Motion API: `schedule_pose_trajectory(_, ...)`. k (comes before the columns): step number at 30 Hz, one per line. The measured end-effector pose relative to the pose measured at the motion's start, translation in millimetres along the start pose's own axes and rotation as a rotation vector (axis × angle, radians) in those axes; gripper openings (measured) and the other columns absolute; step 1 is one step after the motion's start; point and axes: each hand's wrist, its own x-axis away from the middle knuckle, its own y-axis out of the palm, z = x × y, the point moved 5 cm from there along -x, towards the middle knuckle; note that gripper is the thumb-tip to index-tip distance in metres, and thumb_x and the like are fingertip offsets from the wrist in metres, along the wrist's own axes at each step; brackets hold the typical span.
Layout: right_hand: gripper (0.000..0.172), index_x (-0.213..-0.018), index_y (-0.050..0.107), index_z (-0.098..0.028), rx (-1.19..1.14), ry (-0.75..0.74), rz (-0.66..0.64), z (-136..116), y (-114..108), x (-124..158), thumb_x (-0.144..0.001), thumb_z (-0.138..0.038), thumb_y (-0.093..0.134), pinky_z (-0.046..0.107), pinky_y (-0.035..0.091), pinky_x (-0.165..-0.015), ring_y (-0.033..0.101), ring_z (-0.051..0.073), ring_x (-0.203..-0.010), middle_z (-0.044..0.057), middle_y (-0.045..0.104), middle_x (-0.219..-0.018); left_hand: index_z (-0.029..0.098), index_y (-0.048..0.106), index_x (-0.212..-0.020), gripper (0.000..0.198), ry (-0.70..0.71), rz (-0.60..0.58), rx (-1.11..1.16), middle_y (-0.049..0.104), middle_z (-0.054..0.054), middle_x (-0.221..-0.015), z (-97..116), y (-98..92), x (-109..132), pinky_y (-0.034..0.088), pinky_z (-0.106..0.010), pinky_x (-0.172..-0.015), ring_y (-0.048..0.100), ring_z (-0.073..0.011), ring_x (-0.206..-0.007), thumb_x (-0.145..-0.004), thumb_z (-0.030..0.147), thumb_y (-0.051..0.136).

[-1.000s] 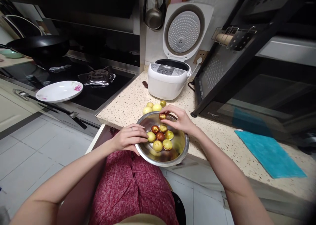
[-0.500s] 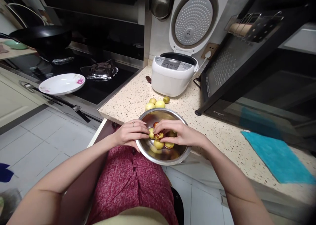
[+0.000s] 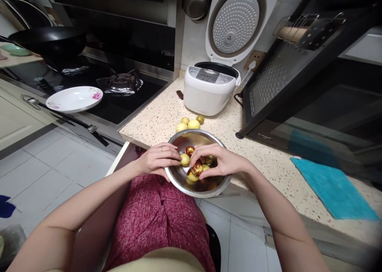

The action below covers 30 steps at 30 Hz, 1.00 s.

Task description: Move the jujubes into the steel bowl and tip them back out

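A stainless steel bowl [image 3: 199, 194] sits at the counter's edge, above my lap. My left hand [image 3: 158, 160] grips its left rim, fingers over the edge and thumb underneath. Inside, my right hand [image 3: 219, 159] pinches a red-brown mottled jujube [image 3: 197, 169] between thumb and fingers. Close to my left fingertips lies a yellow-green jujube [image 3: 185, 160]. Another red-brown jujube [image 3: 190, 150] rests farther back, and a yellow one [image 3: 192, 177] lies below the held fruit. My right hand partly hides others. Several yellow-green fruits [image 3: 193, 124] lie on the counter just behind the bowl.
A white rice cooker [image 3: 209, 91] stands behind with its lid raised. To the right are a black oven [image 3: 298, 117] and a turquoise cloth [image 3: 334, 188]. On the left, the gas stove [image 3: 125, 83] holds a black wok [image 3: 50, 41] and a floral white plate [image 3: 74, 99]. An open drawer [image 3: 119, 160] is below.
My right hand has lifted the red-brown jujube slightly and shifted it toward me and right. The fruits beneath have rolled a little. My left hand stays on the rim.
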Motion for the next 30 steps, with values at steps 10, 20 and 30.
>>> schedule_pose_trajectory(10, 0.028, -0.117, 0.071, -0.022, -0.024, 0.050, -0.037, 3.7, 1.1, 0.6, -0.092, -0.033, 0.078, 0.035, 0.054, -0.095, 0.068, 0.019, -0.103, 0.005, 0.073, -0.114, 0.016, 0.073, -0.113, 0.039, 0.020, 0.018, -0.006, 0.081, -0.010, -0.103, 0.5, 1.0, 1.5, 0.063, -0.039, -0.099, 0.078, -0.0200, -0.100, -0.104, 0.049, 0.056)
schedule_pose_trajectory(20, 0.026, -0.119, 0.069, -0.022, -0.006, 0.045, -0.027, 3.2, 1.6, 0.0, -0.095, -0.032, 0.074, 0.037, 0.053, -0.095, 0.068, 0.020, -0.104, 0.006, 0.072, -0.114, 0.017, 0.073, -0.115, 0.038, 0.012, 0.003, -0.007, 0.081, -0.010, -0.105, 1.0, -0.9, 0.6, 0.063, -0.039, -0.100, 0.078, -0.0204, -0.101, -0.103, 0.049, 0.057)
schedule_pose_trajectory(30, 0.023, -0.120, 0.068, -0.023, 0.016, 0.063, 0.011, 3.3, 1.1, -1.2, -0.098, -0.031, 0.070, 0.041, 0.051, -0.101, 0.067, 0.021, -0.109, 0.006, 0.071, -0.117, 0.015, 0.073, -0.117, 0.040, 0.027, 0.023, -0.001, 0.081, -0.011, -0.110, 1.0, 0.3, 1.8, 0.062, -0.041, -0.101, 0.076, -0.0216, -0.107, -0.103, 0.049, 0.057)
